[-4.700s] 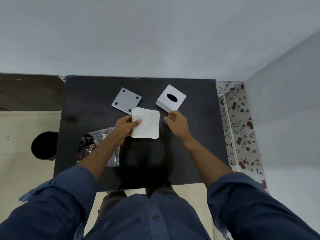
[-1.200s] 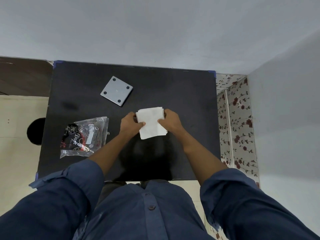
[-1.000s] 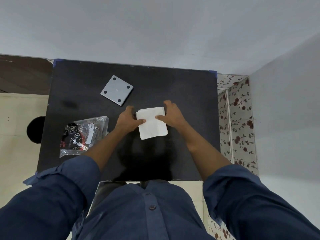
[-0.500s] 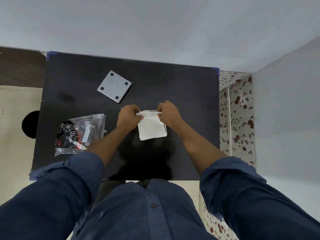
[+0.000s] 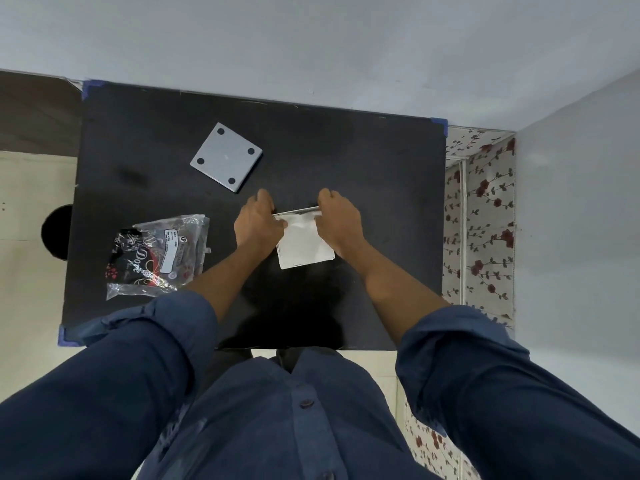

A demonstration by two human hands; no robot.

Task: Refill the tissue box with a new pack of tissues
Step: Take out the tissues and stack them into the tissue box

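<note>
"Two hands are on the white stack of tissues (image 5: pixel 304 245), right?"

"Yes. The left hand (image 5: pixel 258 225) grips its left side and the right hand (image 5: pixel 339 221) grips its right side. Both hands are closed on the stack, near its far end."

"Where is the stack?"

"It is in the middle of the black table (image 5: pixel 363 161), just in front of the person. The near part looks flat and square. A thin light edge (image 5: pixel 296 212) runs between the two hands at the far end."

"Is that the tissue box?"

"It cannot be told. The hands hide most of it."

"What else is on the table?"

"The grey square plate (image 5: pixel 227 156) with four dark dots lies farther back and to the left, apart from the hands. The clear plastic wrapper (image 5: pixel 157 252) with black and red print lies to the left, near the left arm. It looks flat and crinkled."

"What is the person wearing?"

"A dark blue shirt, with the sleeves (image 5: pixel 460 344) rolled up above the wrists."
</note>
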